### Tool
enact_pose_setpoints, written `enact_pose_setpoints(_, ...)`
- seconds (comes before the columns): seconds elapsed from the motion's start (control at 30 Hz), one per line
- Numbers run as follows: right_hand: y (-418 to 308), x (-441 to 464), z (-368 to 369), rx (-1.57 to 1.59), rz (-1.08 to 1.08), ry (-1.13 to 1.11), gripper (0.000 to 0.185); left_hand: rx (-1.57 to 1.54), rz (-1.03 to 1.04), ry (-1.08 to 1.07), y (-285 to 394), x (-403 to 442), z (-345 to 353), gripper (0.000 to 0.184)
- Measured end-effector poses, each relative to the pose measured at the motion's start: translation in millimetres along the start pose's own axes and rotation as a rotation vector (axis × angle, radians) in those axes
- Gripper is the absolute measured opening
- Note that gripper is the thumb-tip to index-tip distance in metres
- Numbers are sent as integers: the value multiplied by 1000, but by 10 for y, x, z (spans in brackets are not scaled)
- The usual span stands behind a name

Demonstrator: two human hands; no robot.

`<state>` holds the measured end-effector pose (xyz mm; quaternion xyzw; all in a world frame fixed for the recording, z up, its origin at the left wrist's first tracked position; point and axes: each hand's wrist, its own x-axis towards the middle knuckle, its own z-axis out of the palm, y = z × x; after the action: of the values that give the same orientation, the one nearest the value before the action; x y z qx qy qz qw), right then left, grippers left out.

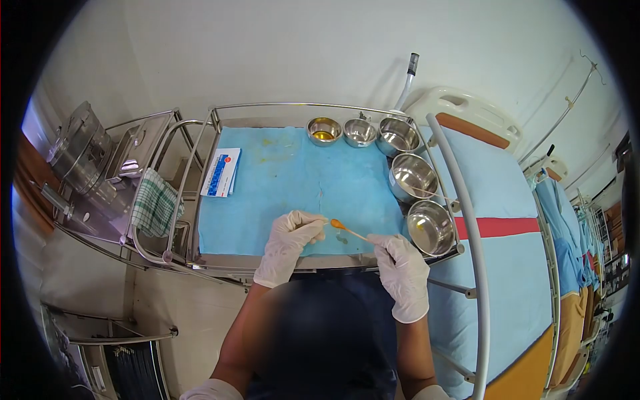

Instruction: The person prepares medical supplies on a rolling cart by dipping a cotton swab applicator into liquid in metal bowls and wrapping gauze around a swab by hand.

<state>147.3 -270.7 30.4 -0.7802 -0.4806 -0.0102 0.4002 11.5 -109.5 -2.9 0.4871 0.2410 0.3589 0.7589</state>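
Observation:
My right hand (402,277), in a white glove, pinches the thin stick of a cotton swab (338,225). The swab's orange-brown tip points left, toward my other hand. My left hand (291,240), also gloved, is closed with thumb and fingertips together just left of that tip; whatever it may hold is too small to make out. Both hands are over the front edge of a blue sheet (267,193) with a few yellowish and wet stains. Nearest my right hand stands a steel bowl (435,235), with a larger bowl (408,175) behind it that has a thin stick across its rim.
At the back of the railed trolley stand a bowl with amber liquid (324,137), a small steel bowl (360,139) and another bowl (398,143). A white-and-blue packet (221,172) lies left. A checked cloth (157,205) hangs beside it. A bed rail (470,233) rises at right.

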Motion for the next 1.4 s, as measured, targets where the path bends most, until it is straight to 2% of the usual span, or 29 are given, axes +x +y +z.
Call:
enact_pose_setpoints(0.63, -23, 3, -22, -18, 38, -11, 22, 6, -8, 15, 3, 6, -3, 6)
enact_pose_setpoints(0.8, -21, -8, -19, 44, 19, 49, 21, 5, -2, 2, -3, 3, 1, 6)
enact_pose_setpoints(0.97, -55, -25, -44, -72, 47, -67, 21, 14, -1, 11, 20, -8, 3, 6)
enact_pose_setpoints(1.4, 96, 5, -33, -29, -19, 29, 24, 11, 2, -14, -22, 21, -32, 7)
